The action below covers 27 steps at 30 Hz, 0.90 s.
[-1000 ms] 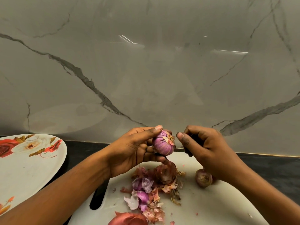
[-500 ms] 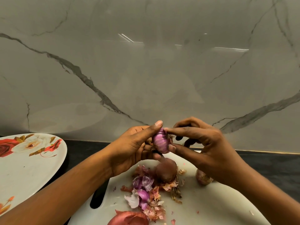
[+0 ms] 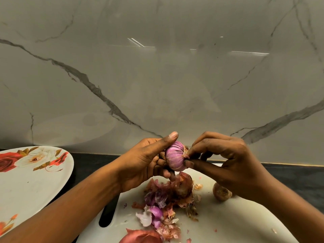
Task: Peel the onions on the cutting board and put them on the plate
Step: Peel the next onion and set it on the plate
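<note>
Purple, streaked pale: the purple onion (image 3: 175, 156) is held in the air above the far part of the cutting board (image 3: 236, 223), clear of its surface. The left hand (image 3: 145, 163) grasps it from the left, with the thumb laid over the top and the fingers curled underneath. The right hand (image 3: 228, 160) meets it from the right. Its thumb and forefinger tips pinch the dry brownish tuft at the onion's end, and the other fingers curl behind. Both hands are closed on the same bulb.

Directly below, on the board, lies a heap of peelings (image 3: 163, 202): brown papery skins mixed with purple and whitish fleshy scraps. We note a rounded brown lump (image 3: 183, 187) at the heap's far side. It is possibly another onion in its skin, though the skins cover too much of it for us to be sure. A broad reddish skin piece (image 3: 142, 236) lies at the board's near edge, cut off by the frame.

Right of the heap and apart from it, a small unpeeled onion (image 3: 221, 192) sits on the board, partly hidden by the right wrist.

The board is white, with a dark handle slot (image 3: 108, 214) at its left end, close under the left forearm.

Left of the board, well apart from the onions, is the plate (image 3: 26, 190), white with red roses and pale flowers. It rests on the dark counter (image 3: 298, 176).

Behind stands a glossy grey-veined marble wall (image 3: 157, 76), with thin light streaks reflected in it.
</note>
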{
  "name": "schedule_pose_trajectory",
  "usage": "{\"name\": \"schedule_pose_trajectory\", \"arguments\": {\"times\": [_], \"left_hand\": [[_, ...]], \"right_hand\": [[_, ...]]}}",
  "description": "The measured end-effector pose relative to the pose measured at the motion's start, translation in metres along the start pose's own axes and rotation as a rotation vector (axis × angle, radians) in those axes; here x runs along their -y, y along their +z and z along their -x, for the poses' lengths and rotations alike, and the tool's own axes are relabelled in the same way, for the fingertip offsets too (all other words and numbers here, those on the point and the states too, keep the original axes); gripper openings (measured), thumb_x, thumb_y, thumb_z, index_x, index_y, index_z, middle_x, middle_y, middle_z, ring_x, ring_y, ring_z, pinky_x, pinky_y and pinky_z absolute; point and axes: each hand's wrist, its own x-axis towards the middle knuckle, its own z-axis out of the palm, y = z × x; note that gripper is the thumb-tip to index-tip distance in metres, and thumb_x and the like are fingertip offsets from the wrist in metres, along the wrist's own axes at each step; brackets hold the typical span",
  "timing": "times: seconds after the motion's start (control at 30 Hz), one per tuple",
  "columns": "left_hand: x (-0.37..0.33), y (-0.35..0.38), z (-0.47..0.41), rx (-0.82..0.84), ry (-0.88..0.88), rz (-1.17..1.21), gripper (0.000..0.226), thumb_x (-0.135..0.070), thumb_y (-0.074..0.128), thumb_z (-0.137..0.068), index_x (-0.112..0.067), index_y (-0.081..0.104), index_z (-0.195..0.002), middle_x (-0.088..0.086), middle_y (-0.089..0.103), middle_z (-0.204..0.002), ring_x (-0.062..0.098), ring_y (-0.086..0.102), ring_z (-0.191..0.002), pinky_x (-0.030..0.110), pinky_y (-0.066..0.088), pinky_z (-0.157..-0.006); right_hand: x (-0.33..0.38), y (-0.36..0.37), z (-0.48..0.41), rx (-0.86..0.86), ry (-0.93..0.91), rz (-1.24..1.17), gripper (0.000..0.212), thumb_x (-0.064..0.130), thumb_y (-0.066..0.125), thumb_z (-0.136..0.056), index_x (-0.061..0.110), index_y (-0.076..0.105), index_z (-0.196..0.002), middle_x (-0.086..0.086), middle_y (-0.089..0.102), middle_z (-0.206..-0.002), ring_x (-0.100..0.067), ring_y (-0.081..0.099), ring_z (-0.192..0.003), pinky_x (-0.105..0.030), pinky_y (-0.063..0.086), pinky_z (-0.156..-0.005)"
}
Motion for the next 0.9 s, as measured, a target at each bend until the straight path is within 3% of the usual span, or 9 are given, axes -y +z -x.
{"name": "schedule_pose_trajectory", "arguments": {"times": [0.1, 0.2, 0.3, 0.4, 0.57, 0.67, 0.8, 0.9], "left_hand": [[-0.001, 0.0009, 0.0015, -0.005, -0.006, -0.001, 0.043, -0.048, 0.059, -0.095, -0.013, 0.08, -0.081, 0.008, 0.071, -0.068, 0.02, 0.065, -0.054, 0.02, 0.057, -0.053], [-0.001, 0.0011, 0.0013, -0.006, -0.011, -0.012, 0.045, -0.047, 0.057, -0.098, -0.009, 0.077, -0.087, 0.007, 0.071, -0.067, 0.019, 0.064, -0.053, 0.02, 0.057, -0.053], [-0.0004, 0.0008, 0.0012, -0.002, -0.023, -0.025, 0.047, -0.048, 0.057, -0.097, -0.006, 0.075, -0.087, 0.005, 0.071, -0.065, 0.017, 0.063, -0.052, 0.02, 0.057, -0.052], [0.0011, 0.0002, 0.0003, 0.0, -0.025, -0.025, 0.055, -0.05, 0.059, -0.095, 0.002, 0.074, -0.098, 0.016, 0.075, -0.08, 0.018, 0.064, -0.053, 0.02, 0.057, -0.053], [0.0008, 0.0016, 0.0005, 0.018, -0.029, 0.0, 0.05, -0.047, 0.053, -0.099, -0.003, 0.074, -0.089, 0.003, 0.071, -0.064, 0.016, 0.063, -0.051, 0.019, 0.056, -0.053], [-0.0003, 0.0019, 0.0007, 0.018, -0.028, 0.04, 0.047, -0.046, 0.055, -0.098, -0.006, 0.076, -0.085, 0.005, 0.07, -0.064, 0.017, 0.065, -0.052, 0.02, 0.057, -0.053], [-0.0025, -0.0027, -0.0009, 0.006, -0.03, 0.106, 0.055, -0.047, 0.059, -0.094, 0.006, 0.072, -0.106, 0.025, 0.074, -0.091, 0.021, 0.067, -0.054, 0.022, 0.059, -0.054], [-0.0013, -0.0062, -0.0027, -0.016, -0.024, 0.125, 0.063, -0.047, 0.061, -0.094, 0.009, 0.069, -0.12, 0.021, 0.072, -0.086, 0.023, 0.068, -0.057, 0.023, 0.061, -0.057]], "right_hand": [[0.0005, -0.0018, -0.0002, -0.026, 0.007, 0.015, 0.024, 0.023, 0.079, -0.089, 0.018, 0.076, -0.112, 0.007, 0.07, -0.103, -0.02, 0.071, -0.097, -0.028, 0.06, -0.072], [0.0005, -0.0011, 0.0002, -0.019, -0.01, 0.007, 0.03, 0.021, 0.079, -0.089, 0.02, 0.077, -0.119, 0.006, 0.07, -0.107, -0.018, 0.072, -0.098, -0.026, 0.06, -0.072], [-0.0023, 0.0003, 0.0002, -0.03, -0.039, 0.034, 0.026, 0.014, 0.08, -0.088, 0.017, 0.081, -0.114, 0.003, 0.072, -0.103, -0.017, 0.073, -0.091, -0.028, 0.06, -0.07], [-0.0027, -0.0001, 0.0007, -0.054, -0.08, 0.099, 0.016, 0.014, 0.081, -0.089, 0.012, 0.083, -0.106, 0.001, 0.073, -0.098, -0.014, 0.073, -0.086, -0.029, 0.06, -0.068], [-0.002, 0.0037, 0.0013, -0.024, -0.136, 0.274, 0.015, 0.018, 0.067, -0.101, 0.008, 0.075, -0.11, 0.001, 0.064, -0.103, -0.016, 0.063, -0.09, -0.031, 0.054, -0.071], [-0.003, 0.0057, 0.0013, 0.015, -0.14, 0.363, 0.019, 0.021, 0.057, -0.105, 0.008, 0.067, -0.114, 0.003, 0.058, -0.106, -0.012, 0.055, -0.091, -0.025, 0.051, -0.074], [-0.0033, 0.0018, -0.0008, -0.031, -0.048, 0.306, 0.01, 0.022, 0.058, -0.105, 0.014, 0.063, -0.109, 0.011, 0.055, -0.101, -0.01, 0.057, -0.088, -0.023, 0.049, -0.072], [-0.0012, 0.0008, -0.0004, -0.076, 0.024, 0.21, 0.008, 0.023, 0.069, -0.097, 0.016, 0.072, -0.1, 0.012, 0.065, -0.094, -0.011, 0.066, -0.086, -0.022, 0.054, -0.069]]}}
